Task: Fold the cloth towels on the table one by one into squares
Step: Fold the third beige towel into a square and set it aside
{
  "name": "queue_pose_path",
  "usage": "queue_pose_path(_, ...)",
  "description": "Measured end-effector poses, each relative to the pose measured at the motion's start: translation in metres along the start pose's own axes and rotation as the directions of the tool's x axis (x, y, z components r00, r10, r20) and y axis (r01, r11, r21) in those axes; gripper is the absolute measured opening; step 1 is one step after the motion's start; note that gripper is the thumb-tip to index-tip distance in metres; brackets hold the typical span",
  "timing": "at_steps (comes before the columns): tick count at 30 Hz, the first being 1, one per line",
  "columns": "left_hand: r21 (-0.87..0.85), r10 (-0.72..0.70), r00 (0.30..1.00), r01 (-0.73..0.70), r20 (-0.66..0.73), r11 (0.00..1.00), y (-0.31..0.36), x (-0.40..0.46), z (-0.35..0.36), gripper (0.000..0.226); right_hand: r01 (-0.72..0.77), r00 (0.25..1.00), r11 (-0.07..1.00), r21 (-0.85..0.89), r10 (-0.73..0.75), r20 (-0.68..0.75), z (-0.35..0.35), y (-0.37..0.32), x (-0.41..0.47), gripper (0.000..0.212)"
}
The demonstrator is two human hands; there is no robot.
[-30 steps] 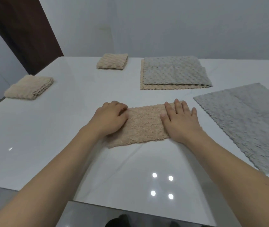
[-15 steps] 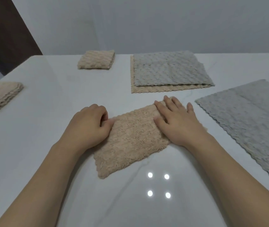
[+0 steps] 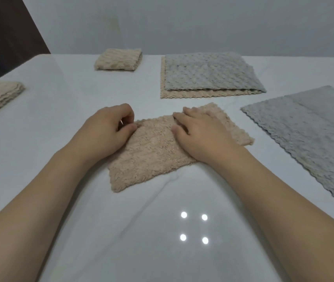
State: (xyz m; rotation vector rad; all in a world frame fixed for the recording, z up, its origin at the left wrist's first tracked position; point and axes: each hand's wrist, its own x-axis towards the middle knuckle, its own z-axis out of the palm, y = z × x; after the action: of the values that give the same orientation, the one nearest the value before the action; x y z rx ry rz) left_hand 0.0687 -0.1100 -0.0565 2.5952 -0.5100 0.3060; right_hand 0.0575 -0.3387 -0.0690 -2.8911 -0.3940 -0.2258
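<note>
Head view: a beige towel (image 3: 158, 151), folded into a strip, is laid mid-table (image 3: 80, 220). Its left end is pinched by the curled left hand (image 3: 105, 131); it's pressed flat by the right hand (image 3: 200, 135), fingers straight.

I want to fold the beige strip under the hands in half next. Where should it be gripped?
Probably pinch the short near-left end of the beige terry towel strip, coming from the left: it lies bare, while the right hand presses its far half flat.
</note>
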Motion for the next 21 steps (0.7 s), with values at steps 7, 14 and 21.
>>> queue_pose_path(7, 0.029, -0.301, 0.954, 0.301, 0.004, 0.953, -0.006, 0.005, 0.007, 0.01, -0.04, 0.991, 0.999, -0.009, 0.041, 0.127, 0.007, 0.007, 0.004, 0.054)
queue_pose_path(14, 0.12, -0.049, 0.992, 0.063, -0.118, 0.991, 0.049, -0.008, 0.033, 0.043, -0.049, 0.981, 0.998, -0.037, 0.055, 0.186, 0.008, 0.01, 0.007, 0.054)
queue_pose_path(21, 0.305, -0.159, 0.928, 0.052, 0.338, 0.951, 0.051, -0.019, 0.042, 0.065, -0.153, 0.967, 0.987, -0.054, 0.161, 0.197, 0.006, 0.022, 0.008, 0.053)
